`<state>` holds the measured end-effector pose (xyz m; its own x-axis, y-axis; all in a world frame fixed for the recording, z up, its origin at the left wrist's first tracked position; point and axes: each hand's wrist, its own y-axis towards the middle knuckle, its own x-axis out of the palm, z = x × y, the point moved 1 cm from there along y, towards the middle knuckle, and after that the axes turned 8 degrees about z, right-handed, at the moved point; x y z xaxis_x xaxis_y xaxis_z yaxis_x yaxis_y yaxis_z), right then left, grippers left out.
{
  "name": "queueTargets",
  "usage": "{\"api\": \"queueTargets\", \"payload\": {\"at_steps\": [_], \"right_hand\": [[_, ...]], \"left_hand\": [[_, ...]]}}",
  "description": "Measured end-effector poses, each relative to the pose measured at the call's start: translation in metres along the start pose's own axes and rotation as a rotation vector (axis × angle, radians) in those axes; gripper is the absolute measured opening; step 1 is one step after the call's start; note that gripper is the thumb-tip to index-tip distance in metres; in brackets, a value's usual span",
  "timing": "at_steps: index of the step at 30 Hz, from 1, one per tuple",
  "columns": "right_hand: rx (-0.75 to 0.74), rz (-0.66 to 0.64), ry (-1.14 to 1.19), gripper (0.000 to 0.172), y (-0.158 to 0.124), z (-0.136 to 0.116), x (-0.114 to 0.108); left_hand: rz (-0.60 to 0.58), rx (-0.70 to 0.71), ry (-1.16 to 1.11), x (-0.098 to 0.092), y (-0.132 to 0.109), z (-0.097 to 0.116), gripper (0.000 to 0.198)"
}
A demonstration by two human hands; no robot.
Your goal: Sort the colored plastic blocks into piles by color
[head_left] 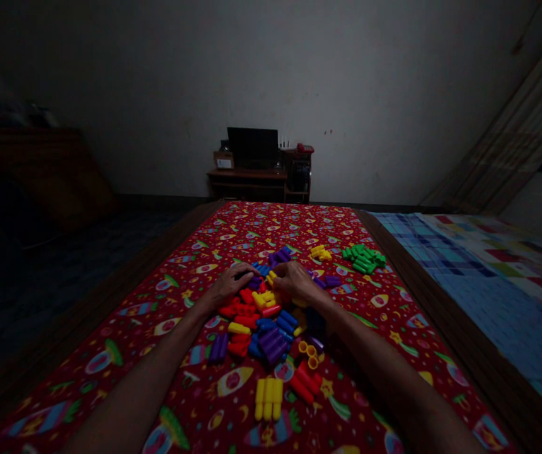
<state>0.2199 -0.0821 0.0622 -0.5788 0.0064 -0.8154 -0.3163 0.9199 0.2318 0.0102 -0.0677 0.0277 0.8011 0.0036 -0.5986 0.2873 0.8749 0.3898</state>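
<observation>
Several plastic tube-shaped toy blocks lie in a mixed pile in front of me. My right hand (294, 280) pinches a yellow block (271, 277) at the far part of the pile. Beside it, my left hand (234, 282) reaches over the pile with thumb and fingers slightly apart, close to a small purple block (254, 283). Below the hands are red blocks (242, 308), blue blocks (287, 322) and a large purple block (273, 345). Nearest me lie a yellow three-tube block (268, 399) and a red block (304, 383).
Green blocks (364, 258) form a separate heap at the right, with a small yellow group (321, 253) beside it. Everything lies on a red patterned cloth (233, 230). Beyond stands a desk with a monitor (253, 146). Blue checked bedding (422, 265) is at the right.
</observation>
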Motion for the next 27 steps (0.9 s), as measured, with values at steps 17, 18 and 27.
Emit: {"api": "queueTargets", "payload": {"at_steps": [17,18,27], "right_hand": [[0.319,0.211,-0.55,0.03,-0.005,0.071,-0.07],[0.297,0.213,-0.532,0.03,-0.005,0.066,-0.071],[-0.39,-0.223,-0.154,0.011,-0.022,-0.009,-0.012]], "left_hand": [[-0.004,0.006,-0.015,0.001,0.001,-0.007,0.04],[-0.002,0.007,-0.014,0.001,0.001,-0.006,0.04],[0.001,0.019,-0.012,0.0,0.0,-0.001,0.04]]}}
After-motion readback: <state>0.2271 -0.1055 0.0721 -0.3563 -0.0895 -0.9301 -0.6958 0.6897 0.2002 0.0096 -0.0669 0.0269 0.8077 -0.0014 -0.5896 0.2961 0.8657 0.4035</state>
